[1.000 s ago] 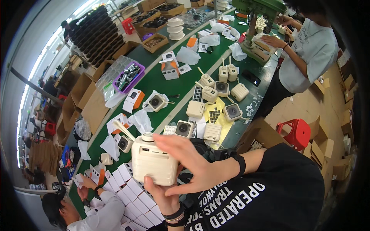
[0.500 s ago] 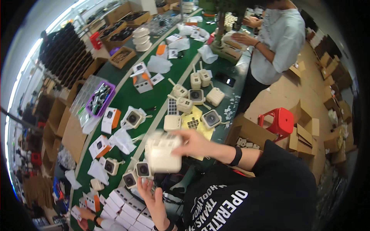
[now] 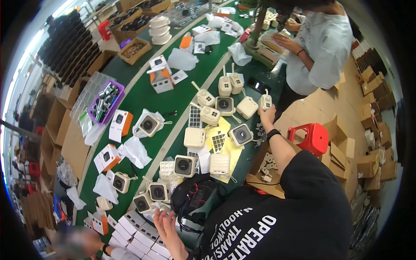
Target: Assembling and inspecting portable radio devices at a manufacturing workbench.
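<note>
My right hand (image 3: 267,115) reaches out to the table's right edge, its fingers closed around the lower end of a small cream box-shaped device (image 3: 265,102) with a strap loop. At the lower middle my left hand (image 3: 168,229) is raised with spread fingers and nothing in it. Near it sit a cream device with a round dark front (image 3: 159,191) and a black bundle with cables (image 3: 190,199). Several like devices stand around the middle, among them a face-up one (image 3: 185,166) and a ribbed one (image 3: 220,164) on yellow sheets (image 3: 232,154).
White-and-orange boxes (image 3: 120,125) and white bags lie along the green table (image 3: 138,108). A purple basket (image 3: 106,102) holds metal parts. At the far right a co-worker (image 3: 318,47) stands by a press machine (image 3: 262,39). A red stool (image 3: 310,138) and cartons are on the floor.
My right hand has let go of the blurred cream device over the middle and moved far right, onto another one. Cream devices now show where it was. My left hand stays low and open.
</note>
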{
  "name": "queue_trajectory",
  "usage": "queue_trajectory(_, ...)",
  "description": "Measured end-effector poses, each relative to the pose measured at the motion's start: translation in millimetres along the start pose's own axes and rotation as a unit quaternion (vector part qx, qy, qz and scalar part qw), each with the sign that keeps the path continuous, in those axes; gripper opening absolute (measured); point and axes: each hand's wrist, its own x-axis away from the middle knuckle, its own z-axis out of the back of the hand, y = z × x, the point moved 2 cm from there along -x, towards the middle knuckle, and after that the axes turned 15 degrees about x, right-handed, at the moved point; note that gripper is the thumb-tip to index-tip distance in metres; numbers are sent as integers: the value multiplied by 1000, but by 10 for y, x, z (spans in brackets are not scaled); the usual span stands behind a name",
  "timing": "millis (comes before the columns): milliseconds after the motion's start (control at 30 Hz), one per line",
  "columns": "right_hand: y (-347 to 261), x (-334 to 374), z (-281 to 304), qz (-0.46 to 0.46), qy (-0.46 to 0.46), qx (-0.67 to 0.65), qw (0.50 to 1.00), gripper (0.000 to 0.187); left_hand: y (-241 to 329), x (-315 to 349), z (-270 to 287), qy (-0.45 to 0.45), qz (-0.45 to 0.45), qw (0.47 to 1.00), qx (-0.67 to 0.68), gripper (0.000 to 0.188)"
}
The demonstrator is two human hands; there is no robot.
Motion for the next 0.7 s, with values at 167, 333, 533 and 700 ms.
queue_trajectory(167, -521, 274, 66, 146, 208, 90, 963, 71, -85, -65, -4, 2, 20, 1000, -24, 45)
queue_trajectory(333, -1978, 1348, 29, 351, 35, -300, 886, 57, -114, -103, 25, 16, 26, 999, -8, 46)
queue_trajectory(533, -3205, 2870, -867, 370, -332, -75, 865, 108, -10, 22, 109, 86, 2, 996, -38, 44)
queue_trajectory(700, -3380, 3209, -1445, 349, -264, 62, 897, 111, -80, 238, 619, 119, -61, 991, -4, 46)
